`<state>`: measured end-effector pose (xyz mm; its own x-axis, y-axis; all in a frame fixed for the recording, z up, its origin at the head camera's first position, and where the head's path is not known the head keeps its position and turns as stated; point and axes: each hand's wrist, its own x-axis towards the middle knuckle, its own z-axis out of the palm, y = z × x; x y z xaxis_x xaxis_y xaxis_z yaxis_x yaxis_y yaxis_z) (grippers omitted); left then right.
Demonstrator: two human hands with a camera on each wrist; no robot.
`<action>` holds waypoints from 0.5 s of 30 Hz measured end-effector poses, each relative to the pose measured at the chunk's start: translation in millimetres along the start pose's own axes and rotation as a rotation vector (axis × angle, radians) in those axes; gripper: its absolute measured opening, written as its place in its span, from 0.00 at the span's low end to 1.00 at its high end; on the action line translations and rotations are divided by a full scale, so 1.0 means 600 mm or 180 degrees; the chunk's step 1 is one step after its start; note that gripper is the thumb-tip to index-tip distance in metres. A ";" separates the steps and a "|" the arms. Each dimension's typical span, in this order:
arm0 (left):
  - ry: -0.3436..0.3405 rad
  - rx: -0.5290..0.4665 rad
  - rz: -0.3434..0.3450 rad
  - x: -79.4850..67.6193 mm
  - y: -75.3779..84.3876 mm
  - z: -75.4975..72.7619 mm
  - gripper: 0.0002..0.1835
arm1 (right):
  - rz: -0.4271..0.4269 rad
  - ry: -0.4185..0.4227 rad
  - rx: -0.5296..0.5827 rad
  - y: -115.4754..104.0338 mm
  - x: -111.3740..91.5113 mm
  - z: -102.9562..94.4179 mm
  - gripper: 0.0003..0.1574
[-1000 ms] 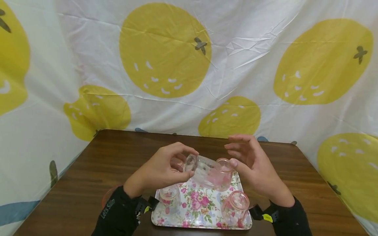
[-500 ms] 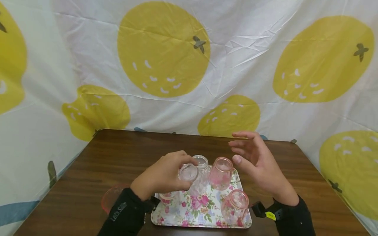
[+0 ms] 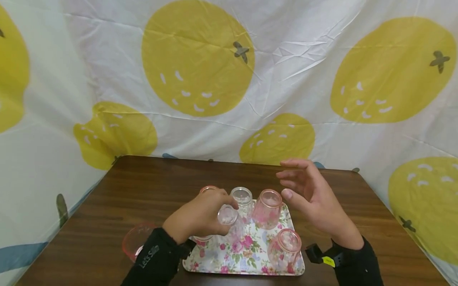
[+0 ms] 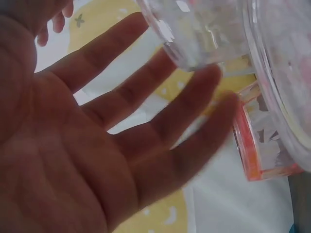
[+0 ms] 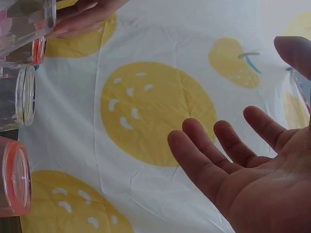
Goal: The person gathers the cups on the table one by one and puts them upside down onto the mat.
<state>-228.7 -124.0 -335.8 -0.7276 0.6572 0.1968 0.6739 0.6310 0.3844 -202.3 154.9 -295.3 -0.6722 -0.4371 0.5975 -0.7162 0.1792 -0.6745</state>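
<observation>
In the head view my left hand (image 3: 200, 212) holds a clear glass (image 3: 229, 216) between thumb and fingers, base up, over the left half of the floral tray (image 3: 247, 268). The left wrist view shows its fingers (image 4: 146, 97) spread beside clear glass. Upside down on the tray stand a clear glass (image 3: 241, 197), a pink glass (image 3: 267, 210) and a front pink glass (image 3: 285, 248). Another pink-rimmed glass (image 3: 208, 189) is mostly hidden behind the left hand. My right hand (image 3: 309, 198) hovers beside the tray, fingers loosely bent and holding nothing.
A see-through red-rimmed dish (image 3: 134, 240) lies on the brown table (image 3: 164, 174) left of the tray, partly behind my left sleeve. Below the left hand another pink-rimmed glass (image 3: 202, 239) shows partly. A lemon-print cloth (image 3: 272, 91) hangs behind the table.
The clear glass has turned from lying sideways between the hands to base up, and has come down toward the tray in my left hand. My right hand has drawn slightly away to the right.
</observation>
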 end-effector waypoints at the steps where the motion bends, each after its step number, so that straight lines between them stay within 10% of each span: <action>1: -0.0017 0.0017 0.0015 0.001 -0.001 0.001 0.24 | 0.0004 -0.0009 -0.0006 0.000 0.000 0.000 0.35; 15: -0.0181 0.0162 -0.0176 -0.001 -0.006 0.011 0.23 | -0.0118 -0.0080 -0.0196 0.001 -0.002 0.001 0.32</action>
<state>-229.8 -123.8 -343.0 -0.7565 0.6421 0.1245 0.6395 0.6862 0.3467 -201.6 154.8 -296.7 -0.6405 -0.4665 0.6100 -0.7513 0.2159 -0.6237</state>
